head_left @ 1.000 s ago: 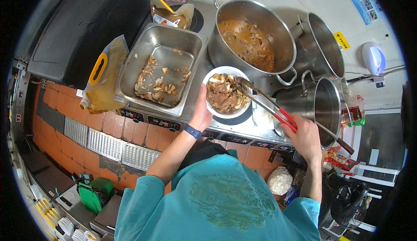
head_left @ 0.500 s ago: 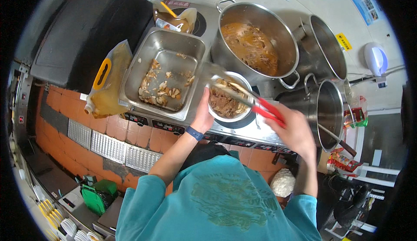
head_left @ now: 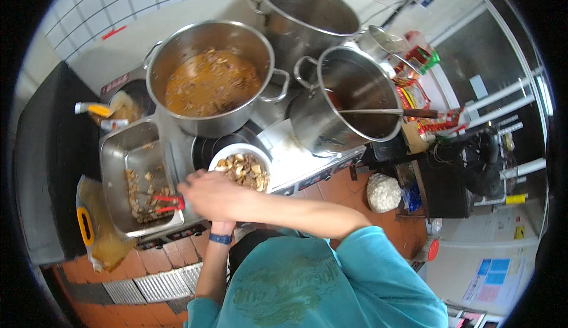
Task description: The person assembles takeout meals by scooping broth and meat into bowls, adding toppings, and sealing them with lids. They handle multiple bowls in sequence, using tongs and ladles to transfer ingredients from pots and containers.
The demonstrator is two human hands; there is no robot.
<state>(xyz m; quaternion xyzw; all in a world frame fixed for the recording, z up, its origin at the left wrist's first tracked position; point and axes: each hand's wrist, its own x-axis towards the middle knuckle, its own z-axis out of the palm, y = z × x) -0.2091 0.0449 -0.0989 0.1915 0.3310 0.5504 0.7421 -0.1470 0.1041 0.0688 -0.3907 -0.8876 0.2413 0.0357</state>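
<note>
My right hand [head_left: 210, 195] reaches left across my body, beside the rim of a steel pan [head_left: 167, 150]. Red-handled tongs [head_left: 170, 203] lie over that rim, their far end among sliced pieces in the pan. The handles show uncovered beside my fingers, which look slightly blurred and not wrapped round them. Only the wrist of my left hand [head_left: 221, 228], with a dark blue band, shows; its fingers are hidden behind my right hand. Just beyond my hands is a white bowl [head_left: 267, 161] of brown meat and pale chunks, partly covered by my right forearm.
A large steel pot [head_left: 213, 124] of orange-brown stew stands behind the bowl. Two more tall pots [head_left: 307, 32] stand to its right, and a long-handled ladle [head_left: 378, 112] rests across the nearer one. A yellow-handled jug [head_left: 94, 215] of oil is beside the pan.
My right hand has moved the tongs from the bowl to the steel pan on the left. The view has swung right, and the bowl now shows pale chunks on top.
</note>
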